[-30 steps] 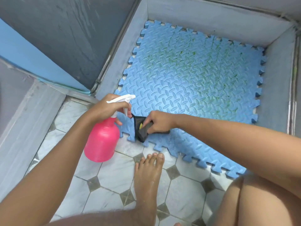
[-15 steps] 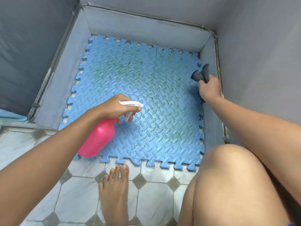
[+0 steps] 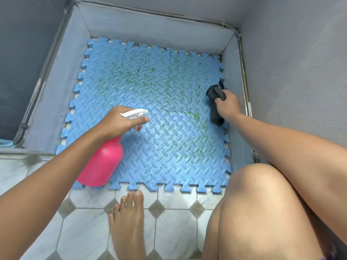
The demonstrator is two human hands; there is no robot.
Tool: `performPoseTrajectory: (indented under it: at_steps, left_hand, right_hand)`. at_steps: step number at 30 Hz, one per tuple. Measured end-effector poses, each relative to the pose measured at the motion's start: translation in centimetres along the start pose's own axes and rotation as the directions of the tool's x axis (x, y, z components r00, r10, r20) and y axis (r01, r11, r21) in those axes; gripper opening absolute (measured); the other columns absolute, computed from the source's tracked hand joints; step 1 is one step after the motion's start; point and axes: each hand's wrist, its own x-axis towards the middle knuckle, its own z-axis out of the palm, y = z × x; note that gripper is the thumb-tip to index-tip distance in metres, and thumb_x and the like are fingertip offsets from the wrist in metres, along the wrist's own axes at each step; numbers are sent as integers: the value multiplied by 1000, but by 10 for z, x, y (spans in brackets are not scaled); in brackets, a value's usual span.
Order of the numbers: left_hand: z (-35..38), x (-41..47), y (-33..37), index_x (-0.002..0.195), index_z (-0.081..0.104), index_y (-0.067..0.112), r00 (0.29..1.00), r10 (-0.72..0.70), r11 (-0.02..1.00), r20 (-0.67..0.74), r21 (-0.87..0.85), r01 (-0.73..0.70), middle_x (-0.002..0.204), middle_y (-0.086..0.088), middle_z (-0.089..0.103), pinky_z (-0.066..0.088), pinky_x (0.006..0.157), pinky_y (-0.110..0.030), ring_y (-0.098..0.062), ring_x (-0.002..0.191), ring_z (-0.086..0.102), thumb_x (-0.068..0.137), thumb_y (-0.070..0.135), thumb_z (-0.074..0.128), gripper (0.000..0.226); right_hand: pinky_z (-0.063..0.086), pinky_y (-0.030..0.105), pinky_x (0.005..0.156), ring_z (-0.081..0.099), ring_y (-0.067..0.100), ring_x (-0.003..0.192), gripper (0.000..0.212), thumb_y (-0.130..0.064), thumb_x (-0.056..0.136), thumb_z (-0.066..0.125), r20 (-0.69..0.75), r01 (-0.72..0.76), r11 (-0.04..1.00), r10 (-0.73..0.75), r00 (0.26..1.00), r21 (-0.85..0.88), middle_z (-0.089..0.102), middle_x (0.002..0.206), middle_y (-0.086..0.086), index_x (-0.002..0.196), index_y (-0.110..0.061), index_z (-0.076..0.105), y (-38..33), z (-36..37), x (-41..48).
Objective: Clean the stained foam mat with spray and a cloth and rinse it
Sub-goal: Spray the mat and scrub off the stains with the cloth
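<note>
- A low grey concrete-walled recess (image 3: 154, 29) sits at the corner of a room. In front of it is a floor of pale tiles (image 3: 174, 229) with small dark diamond insets.
- The blue foam mat (image 3: 178, 147), with an embossed tread pattern and puzzle-tooth edges, lies flat and fills the recess. Its near edge meets the tiles.
- Green stains (image 3: 150, 72) speckle the far half of the mat and streak toward the right of centre. No patch looks wiped clean, and I cannot tell whether the surface is wet.
- The left hand (image 3: 118, 122) grasps the neck of a pink spray bottle (image 3: 101, 162), with fingers curled round the white trigger head (image 3: 136, 113). The nozzle points across the middle of the mat, and the bottle is tilted above the near-left corner.
- The right hand (image 3: 228, 106) clutches a dark cloth (image 3: 216, 93) bunched in its fist at the mat's right edge. The cloth's ends stick out above and below the fist.
- A bare foot (image 3: 127, 226) rests on the tiles just beside the near edge, and a bent knee (image 3: 253, 196) is at the right.
- Judged from this, the task is at an early stage: spraying is in hand, while scrubbing the stains and rinsing remain to be done.
</note>
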Motion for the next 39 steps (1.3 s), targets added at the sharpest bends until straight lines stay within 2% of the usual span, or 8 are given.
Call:
performPoseTrajectory:
  at_steps: [6, 12, 17, 21, 26, 29, 34, 39]
  left_hand:
    - [0, 1, -4, 67, 70, 13, 996, -22, 999, -88, -33, 19, 54, -6, 68, 48, 58, -28, -14, 45, 60, 78, 54, 79, 43]
    - [-10, 6, -16, 82, 78, 11, 999, 37, 999, -31, -35, -38, 73, -3, 77, 58, 77, -44, -15, 72, 67, 75, 65, 72, 54]
    - [-9, 3, -11, 84, 78, 9, 1000, 2, 995, -26, -104, -5, 76, -6, 78, 58, 67, -33, -12, 72, 67, 71, 63, 73, 56]
    - [-15, -1, -3, 90, 78, 9, 998, -48, 992, 51, -118, 54, 84, -10, 78, 63, 58, -38, -20, 81, 65, 85, 37, 79, 29]
    - [-13, -6, 3, 89, 78, 7, 976, -45, 994, 213, -84, 64, 91, -12, 78, 61, 53, -36, -20, 85, 63, 91, 26, 78, 19]
    - [3, -11, 7, 90, 77, 11, 943, -46, 999, 328, -7, 51, 92, -9, 76, 62, 56, -36, -12, 80, 65, 89, 30, 79, 19]
    - [28, -11, 9, 72, 67, 15, 883, -88, 990, 461, 139, 27, 62, -7, 69, 57, 51, -35, -20, 53, 62, 86, 33, 81, 27]
    - [23, -9, 9, 76, 66, 13, 921, -74, 995, 383, 93, 41, 58, -3, 65, 56, 49, -35, -17, 52, 59, 83, 32, 85, 28]
  right_hand:
    - [43, 32, 96, 55, 32, 119, 52, -30, 93, 62, 86, 36, 979, -19, 996, -201, 55, 133, 15, 141, -15, 51, 7, 20, 10]
    - [48, 43, 98, 59, 37, 111, 49, -28, 94, 55, 211, 238, 880, -162, 964, -411, 49, 134, 13, 142, -22, 48, -15, 50, -18]
    - [47, 32, 85, 60, 22, 102, 49, -31, 90, 56, 739, 785, 599, -454, 498, -161, 56, 122, 1, 139, -32, 53, -59, 96, -95]
    - [46, 28, 78, 63, 21, 93, 48, -22, 83, 61, 882, 925, 376, -452, 135, 51, 62, 115, 2, 130, -32, 64, -66, 100, -109]
    - [46, 34, 76, 62, 28, 98, 33, -16, 87, 57, 516, 626, 699, -415, 749, -346, 60, 98, -1, 116, -26, 68, -43, 55, -37]
    - [41, 32, 72, 62, 37, 98, 24, -11, 86, 55, 174, 278, 858, -224, 959, -431, 66, 97, 10, 105, -17, 68, -9, 17, -9]
    - [48, 38, 87, 57, 33, 109, 37, -12, 90, 53, 42, 252, 889, -256, 966, -383, 60, 120, 14, 125, -17, 64, 2, 2, -9]
    - [48, 35, 83, 60, 27, 105, 35, -26, 84, 68, 535, 557, 728, -309, 786, -399, 62, 109, 1, 118, -24, 66, -23, 16, -32]
